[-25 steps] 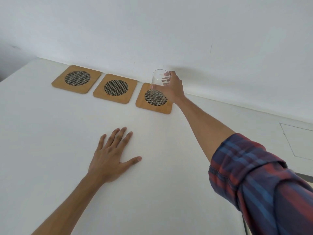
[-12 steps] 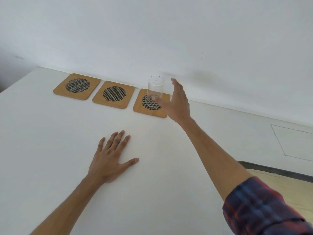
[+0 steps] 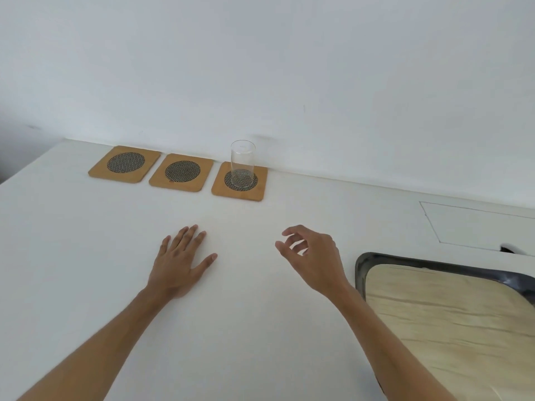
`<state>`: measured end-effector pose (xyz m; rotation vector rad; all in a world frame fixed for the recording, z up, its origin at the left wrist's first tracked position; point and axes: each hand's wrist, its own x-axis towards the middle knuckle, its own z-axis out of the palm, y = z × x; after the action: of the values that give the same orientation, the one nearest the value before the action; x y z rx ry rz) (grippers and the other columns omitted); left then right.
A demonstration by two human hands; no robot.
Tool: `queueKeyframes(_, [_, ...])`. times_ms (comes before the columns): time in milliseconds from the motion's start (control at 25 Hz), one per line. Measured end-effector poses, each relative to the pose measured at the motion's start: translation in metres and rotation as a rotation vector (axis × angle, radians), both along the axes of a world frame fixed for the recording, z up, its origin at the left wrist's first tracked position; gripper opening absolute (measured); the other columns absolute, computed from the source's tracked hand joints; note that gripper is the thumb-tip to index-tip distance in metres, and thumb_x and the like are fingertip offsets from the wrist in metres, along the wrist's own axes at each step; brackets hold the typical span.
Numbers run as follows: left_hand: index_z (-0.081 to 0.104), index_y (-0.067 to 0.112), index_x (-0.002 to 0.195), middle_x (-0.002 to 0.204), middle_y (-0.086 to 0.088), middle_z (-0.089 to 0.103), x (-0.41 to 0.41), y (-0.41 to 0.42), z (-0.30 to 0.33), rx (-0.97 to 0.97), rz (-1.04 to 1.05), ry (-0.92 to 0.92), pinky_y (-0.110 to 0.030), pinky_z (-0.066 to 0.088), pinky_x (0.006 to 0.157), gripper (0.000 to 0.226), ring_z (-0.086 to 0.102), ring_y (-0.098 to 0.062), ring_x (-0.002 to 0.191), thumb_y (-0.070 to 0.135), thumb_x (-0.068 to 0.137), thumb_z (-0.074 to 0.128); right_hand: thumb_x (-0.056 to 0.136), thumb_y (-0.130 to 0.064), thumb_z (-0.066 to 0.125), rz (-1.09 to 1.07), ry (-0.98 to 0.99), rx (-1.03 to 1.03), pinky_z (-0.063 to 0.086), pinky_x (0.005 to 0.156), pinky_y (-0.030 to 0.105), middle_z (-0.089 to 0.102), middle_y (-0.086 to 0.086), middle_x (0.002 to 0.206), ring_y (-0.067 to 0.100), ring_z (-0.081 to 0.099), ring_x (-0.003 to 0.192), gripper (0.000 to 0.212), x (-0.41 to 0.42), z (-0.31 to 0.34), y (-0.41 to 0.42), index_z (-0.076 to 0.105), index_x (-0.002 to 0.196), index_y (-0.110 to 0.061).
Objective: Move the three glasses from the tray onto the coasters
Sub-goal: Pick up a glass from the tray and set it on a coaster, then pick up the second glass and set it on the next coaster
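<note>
Three wooden coasters with dark mesh centres lie in a row along the wall. A clear glass (image 3: 242,163) stands upright on the right coaster (image 3: 260,186). The middle coaster (image 3: 181,172) and the left coaster (image 3: 125,164) are bare. My left hand (image 3: 179,263) rests flat on the white table, fingers spread. My right hand (image 3: 314,257) hovers over the table between the coasters and the tray, fingers loosely curled and holding nothing. The tray (image 3: 360,267), dark-rimmed with a pale wood base, sits at the right edge; no glasses show on its visible part.
The white table (image 3: 86,241) runs back to a white wall just behind the coasters. A thin rectangular outline (image 3: 474,227) is marked in the tabletop at the far right, beyond the tray.
My right hand set the glass on the right coaster, let go and drew back toward me and the tray. The view tilted down, bringing the tray into sight. My left hand stayed put.
</note>
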<state>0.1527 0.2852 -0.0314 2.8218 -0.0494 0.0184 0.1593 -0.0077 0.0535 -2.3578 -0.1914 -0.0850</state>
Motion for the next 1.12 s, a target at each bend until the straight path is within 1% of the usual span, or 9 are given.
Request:
queueKeyframes(120, [0.065,0.013,0.127,0.149,-0.007,0.054,-0.020,-0.013,0.007,-0.146,0.041,-0.110,-0.045,0.034,0.115,0.078,0.043,-0.026,0.143,0.067,0.087,0.025,0.086,-0.046,0.071,-0.033,0.002,0.021,0.053,0.073,0.024,0.070,-0.028,0.079,-0.005,0.068,0.076,0.016,-0.033,0.001,-0.032,0.068,0.098,-0.035])
queueKeyframes(200, [0.072,0.013,0.112,0.138,-0.005,0.063,-0.040,-0.033,0.007,-0.282,0.070,-0.154,-0.045,0.041,0.107,0.069,0.053,-0.027,0.134,0.063,0.089,0.030,0.087,-0.045,0.070,-0.040,-0.012,0.018,0.053,0.071,0.022,0.066,-0.037,0.087,-0.007,0.067,0.078,0.017,-0.052,0.001,-0.054,0.068,0.100,-0.034])
queueKeyframes(280, [0.073,0.015,0.107,0.133,-0.002,0.067,-0.062,-0.062,0.006,-0.353,0.058,-0.185,-0.043,0.044,0.102,0.064,0.057,-0.026,0.129,0.061,0.091,0.033,0.087,-0.043,0.071,-0.057,-0.031,0.015,0.051,0.068,0.020,0.067,-0.034,0.086,-0.006,0.066,0.078,0.018,-0.071,0.002,-0.079,0.069,0.101,-0.032])
queueKeyframes(360, [0.074,0.017,0.107,0.133,0.002,0.066,-0.081,-0.094,0.008,-0.406,0.060,-0.178,-0.038,0.045,0.097,0.064,0.057,-0.022,0.128,0.063,0.091,0.033,0.088,-0.042,0.072,-0.066,-0.041,-0.008,0.049,0.067,0.019,0.069,-0.026,0.076,-0.003,0.067,0.073,0.020,-0.087,0.005,-0.102,0.070,0.103,-0.031])
queueKeyframes(480, [0.073,0.022,0.106,0.132,0.008,0.065,-0.104,-0.143,0.016,-0.450,0.028,-0.154,-0.031,0.042,0.087,0.061,0.058,-0.015,0.123,0.065,0.090,0.033,0.088,-0.044,0.072,-0.069,-0.032,-0.053,0.056,0.071,0.025,0.071,-0.023,0.082,-0.003,0.068,0.073,0.022,-0.111,0.013,-0.141,0.070,0.106,-0.032])
queueKeyframes(640, [0.071,0.021,0.098,0.106,0.013,0.070,-0.128,-0.207,0.030,-0.476,-0.053,-0.194,-0.027,0.044,0.073,0.051,0.065,-0.012,0.099,0.061,0.091,0.040,0.087,-0.049,0.070,-0.086,0.011,-0.066,0.058,0.075,0.028,0.072,-0.023,0.089,-0.005,0.069,0.079,0.028,-0.138,0.023,-0.202,0.069,0.111,-0.035])
queueKeyframes(800, [0.070,0.018,0.089,0.085,0.010,0.068,-0.150,-0.272,0.044,-0.528,-0.089,-0.248,-0.024,0.042,0.061,0.040,0.062,-0.014,0.079,0.053,0.089,0.050,0.081,-0.057,0.070,-0.113,0.074,-0.111,0.057,0.083,0.032,0.072,-0.023,0.097,-0.006,0.068,0.089,0.039,-0.161,0.020,-0.275,0.067,0.115,-0.038])
queueKeyframes(960, [0.071,0.017,0.095,0.084,0.015,0.063,-0.171,-0.330,0.055,-0.481,-0.213,-0.257,-0.022,0.048,0.067,0.034,0.060,-0.009,0.076,0.046,0.090,0.055,0.068,-0.083,0.063,-0.034,0.147,-0.194,0.041,0.099,0.027,0.059,-0.029,0.122,-0.003,0.054,0.115,0.066,-0.179,0.012,-0.339,0.064,0.121,-0.044])
queueKeyframes(1120, [0.069,0.021,0.105,0.097,0.016,0.066,-0.185,-0.378,0.062,-0.472,-0.274,-0.216,-0.024,0.049,0.080,0.037,0.061,-0.005,0.089,0.050,0.090,0.053,0.052,-0.087,0.073,0.052,0.334,-0.203,0.039,0.104,0.029,0.055,-0.027,0.131,0.000,0.050,0.124,0.088,-0.185,-0.001,-0.384,0.058,0.128,-0.047])
